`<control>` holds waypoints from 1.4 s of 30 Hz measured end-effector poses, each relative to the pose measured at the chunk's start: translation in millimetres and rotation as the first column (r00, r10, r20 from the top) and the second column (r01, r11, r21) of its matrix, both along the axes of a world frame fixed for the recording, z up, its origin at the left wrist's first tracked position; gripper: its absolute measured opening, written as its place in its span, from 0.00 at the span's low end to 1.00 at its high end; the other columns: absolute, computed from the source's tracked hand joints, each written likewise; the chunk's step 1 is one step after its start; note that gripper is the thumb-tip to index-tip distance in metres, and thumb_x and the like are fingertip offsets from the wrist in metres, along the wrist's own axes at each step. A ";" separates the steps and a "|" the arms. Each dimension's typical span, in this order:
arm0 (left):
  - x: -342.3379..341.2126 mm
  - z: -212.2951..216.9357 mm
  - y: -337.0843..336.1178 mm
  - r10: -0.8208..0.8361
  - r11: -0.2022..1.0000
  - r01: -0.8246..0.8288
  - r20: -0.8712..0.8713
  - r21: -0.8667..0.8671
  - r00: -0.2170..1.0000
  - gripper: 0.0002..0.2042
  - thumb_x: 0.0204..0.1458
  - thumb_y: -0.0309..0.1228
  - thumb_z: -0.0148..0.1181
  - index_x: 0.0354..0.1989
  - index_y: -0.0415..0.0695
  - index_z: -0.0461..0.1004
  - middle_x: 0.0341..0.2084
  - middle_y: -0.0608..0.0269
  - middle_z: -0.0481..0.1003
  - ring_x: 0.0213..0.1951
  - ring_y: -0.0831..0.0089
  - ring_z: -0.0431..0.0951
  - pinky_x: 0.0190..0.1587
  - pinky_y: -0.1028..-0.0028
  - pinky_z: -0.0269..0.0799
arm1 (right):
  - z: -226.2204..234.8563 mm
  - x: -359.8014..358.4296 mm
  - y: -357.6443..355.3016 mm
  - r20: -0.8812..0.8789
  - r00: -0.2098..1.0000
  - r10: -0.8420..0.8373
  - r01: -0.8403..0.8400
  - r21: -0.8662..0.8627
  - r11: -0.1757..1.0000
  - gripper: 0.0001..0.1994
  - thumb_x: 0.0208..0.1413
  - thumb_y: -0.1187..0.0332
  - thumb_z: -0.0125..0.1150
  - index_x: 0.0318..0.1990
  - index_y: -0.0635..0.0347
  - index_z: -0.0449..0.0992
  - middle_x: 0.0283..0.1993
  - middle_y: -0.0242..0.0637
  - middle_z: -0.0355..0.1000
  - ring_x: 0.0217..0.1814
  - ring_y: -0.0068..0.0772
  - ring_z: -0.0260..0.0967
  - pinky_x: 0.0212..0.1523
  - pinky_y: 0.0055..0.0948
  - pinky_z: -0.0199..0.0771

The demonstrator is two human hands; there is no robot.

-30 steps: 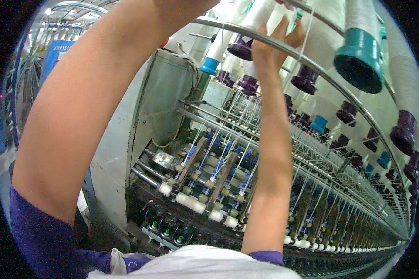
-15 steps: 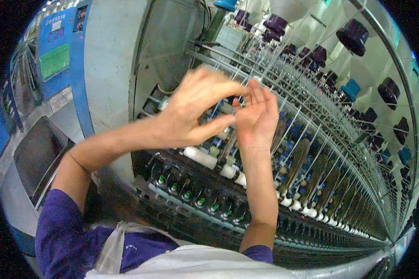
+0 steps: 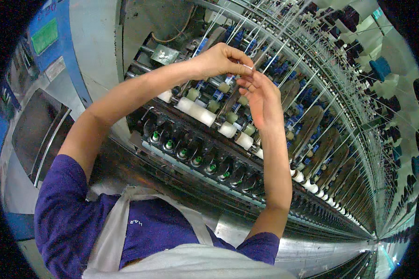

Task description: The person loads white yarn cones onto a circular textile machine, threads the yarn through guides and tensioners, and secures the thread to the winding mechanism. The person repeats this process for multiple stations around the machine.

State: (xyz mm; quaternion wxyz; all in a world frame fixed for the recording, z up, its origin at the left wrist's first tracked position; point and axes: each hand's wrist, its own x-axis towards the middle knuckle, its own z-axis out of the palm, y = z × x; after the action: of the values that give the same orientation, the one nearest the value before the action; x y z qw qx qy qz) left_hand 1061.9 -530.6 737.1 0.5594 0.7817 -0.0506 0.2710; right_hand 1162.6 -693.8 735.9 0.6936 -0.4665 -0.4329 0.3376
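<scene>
Over a spinning frame, my left hand [image 3: 221, 60] is closed in a pinch on a short bit of white fibre strand [image 3: 248, 68]. Close against its fingertips is my right hand [image 3: 264, 97], palm turned to the left, thumb and forefinger meeting at the same strand and the other fingers curled. The strand's far end is too fine to follow. Below both hands lie white rollers [image 3: 195, 110] in a row, with small blue-and-cream drafting parts around them. Thin pale rovings [image 3: 275, 58] slant down behind my right hand.
Spindles with green tips [image 3: 169, 145] line a rail [image 3: 191, 173] below the rollers. A grey machine end panel [image 3: 95, 51] and a blue cabinet [image 3: 63, 35] stand at the left. Dark bobbin holders [image 3: 380, 69] hang at the upper right.
The view has tipped lower over the frame. My left hand, blurred and spread before, has come in to a pinch at my right hand, whose fingers have curled from a more open palm.
</scene>
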 end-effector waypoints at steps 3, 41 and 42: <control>31.5 8.6 14.1 0.035 0.967 -0.045 0.042 0.252 0.998 0.12 0.53 0.36 0.65 0.39 0.40 0.80 0.33 0.67 0.80 0.38 0.81 0.76 0.44 0.76 0.73 | -3.1 9.7 -10.9 0.136 0.990 -0.037 0.037 0.000 0.999 0.22 0.57 0.63 0.59 0.57 0.65 0.68 0.54 0.40 0.70 0.53 0.32 0.68 0.51 0.32 0.65; 138.2 35.3 50.2 0.251 0.965 -0.255 -0.060 -0.064 0.966 0.23 0.62 0.36 0.49 0.64 0.44 0.61 0.28 0.54 0.74 0.20 0.68 0.66 0.27 0.65 0.66 | -39.7 19.1 -41.9 0.603 0.756 -0.254 0.326 -0.011 0.945 0.11 0.57 0.69 0.62 0.45 0.63 0.77 0.44 0.31 0.74 0.45 0.20 0.70 0.47 0.23 0.70; 121.6 29.7 47.7 0.177 0.970 -0.177 -0.016 -0.168 0.984 0.22 0.66 0.32 0.43 0.68 0.45 0.56 0.26 0.59 0.70 0.17 0.74 0.60 0.23 0.69 0.63 | -35.9 18.3 -34.6 0.659 0.702 -0.269 0.348 0.012 0.937 0.11 0.56 0.70 0.62 0.45 0.64 0.76 0.42 0.32 0.74 0.44 0.21 0.71 0.46 0.23 0.71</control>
State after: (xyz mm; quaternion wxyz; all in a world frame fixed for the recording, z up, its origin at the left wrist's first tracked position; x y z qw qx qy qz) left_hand 1183.5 -482.9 766.8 0.5970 0.7333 0.0428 0.3226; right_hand 1180.9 -728.4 700.0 0.5182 -0.6589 -0.5423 0.0570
